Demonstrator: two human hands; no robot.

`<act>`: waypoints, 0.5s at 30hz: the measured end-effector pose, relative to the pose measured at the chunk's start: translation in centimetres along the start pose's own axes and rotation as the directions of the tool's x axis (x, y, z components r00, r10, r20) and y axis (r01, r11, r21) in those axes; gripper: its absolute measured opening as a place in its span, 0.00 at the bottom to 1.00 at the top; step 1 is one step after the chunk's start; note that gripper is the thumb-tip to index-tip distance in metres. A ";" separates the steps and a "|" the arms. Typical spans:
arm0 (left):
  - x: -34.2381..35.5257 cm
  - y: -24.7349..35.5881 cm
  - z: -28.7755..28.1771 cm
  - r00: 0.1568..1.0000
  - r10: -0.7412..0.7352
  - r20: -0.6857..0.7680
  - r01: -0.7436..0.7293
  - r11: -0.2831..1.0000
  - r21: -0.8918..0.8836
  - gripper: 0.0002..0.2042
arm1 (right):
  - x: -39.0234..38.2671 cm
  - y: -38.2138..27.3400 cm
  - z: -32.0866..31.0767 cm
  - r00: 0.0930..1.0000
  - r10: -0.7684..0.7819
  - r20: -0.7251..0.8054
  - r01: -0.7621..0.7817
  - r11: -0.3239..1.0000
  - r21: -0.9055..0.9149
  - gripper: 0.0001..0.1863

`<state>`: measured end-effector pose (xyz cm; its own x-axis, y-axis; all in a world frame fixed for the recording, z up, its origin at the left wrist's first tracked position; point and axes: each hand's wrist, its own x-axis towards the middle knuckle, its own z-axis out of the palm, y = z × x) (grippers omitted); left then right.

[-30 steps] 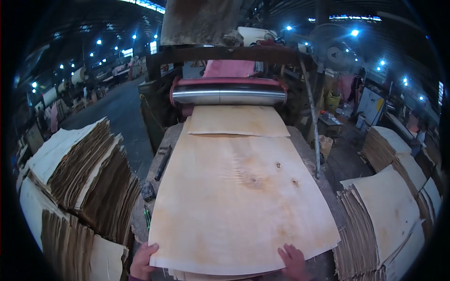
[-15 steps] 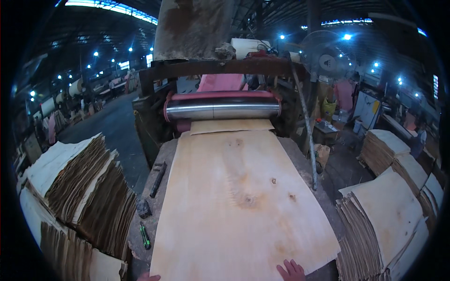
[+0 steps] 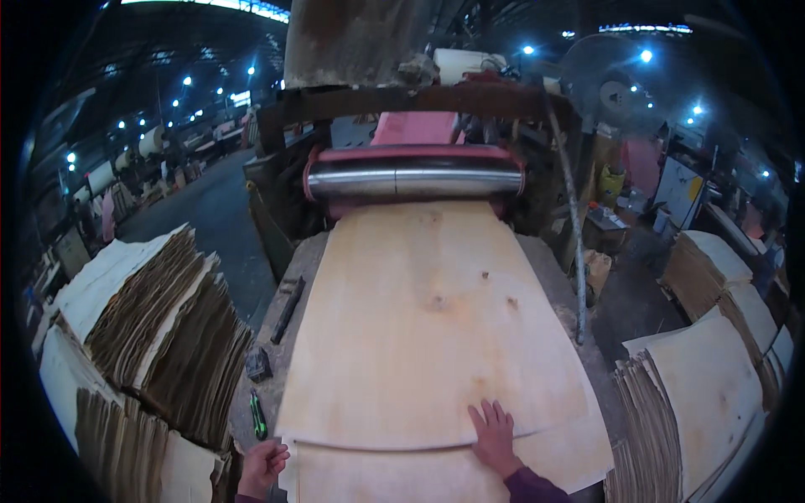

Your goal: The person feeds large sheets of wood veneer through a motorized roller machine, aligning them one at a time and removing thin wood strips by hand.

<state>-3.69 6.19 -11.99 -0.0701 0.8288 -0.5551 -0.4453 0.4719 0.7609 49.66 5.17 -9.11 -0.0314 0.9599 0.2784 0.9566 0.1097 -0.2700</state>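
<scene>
A pale veneer sheet point(image 3: 419, 318) lies on the machine bed, its far end up against the steel roller point(image 3: 352, 176) with pink rims. Another sheet point(image 3: 386, 478) shows beneath its near edge. My right hand point(image 3: 495, 440) rests open on the upper sheet near that edge, fingers spread. My left hand point(image 3: 264, 465) is closed beside the near left corner; what its fingers hold, if anything, is hidden. A green utility knife point(image 3: 258, 416) lies just beyond it, with a dark block point(image 3: 259, 365) and a black bar point(image 3: 289, 310) farther along the bed's left side.
Tall veneer stacks stand at left point(image 3: 180, 335) and right point(image 3: 696, 386). A leaning pole point(image 3: 570, 226) runs along the machine's right side, beside its dark frame point(image 3: 419, 102). A grey aisle point(image 3: 201, 201) runs off to the back left, and a fan point(image 3: 610, 96) stands at right.
The upper sheet has slid forward to the roller, uncovering the sheet beneath; the short sheet there has gone from view. My right hand moved forward with it; my left hand left the sheet's edge.
</scene>
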 end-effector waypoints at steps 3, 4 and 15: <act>-3.2 -2.9 1.3 0.976 -0.026 -0.215 0.018 0.999 -0.042 0.08 | 5.0 1.9 4.1 0.999 0.011 -0.052 -0.015 0.997 -0.079 0.43; -3.6 -4.5 0.1 0.988 0.013 -0.155 -0.012 1.000 0.008 0.08 | 6.4 2.5 5.4 0.997 -0.002 -0.074 -0.006 0.994 -0.112 0.43; -2.1 -8.7 1.4 0.924 0.165 -0.345 0.115 0.739 0.664 0.11 | 13.7 6.4 9.2 0.994 0.108 0.002 -0.107 0.991 -0.081 0.29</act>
<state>1.55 0.73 -16.94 -0.4460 0.7404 -0.5030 0.2555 0.6438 0.7213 52.71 21.39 -15.51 0.0712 0.9668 0.2456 0.9748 -0.0152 -0.2227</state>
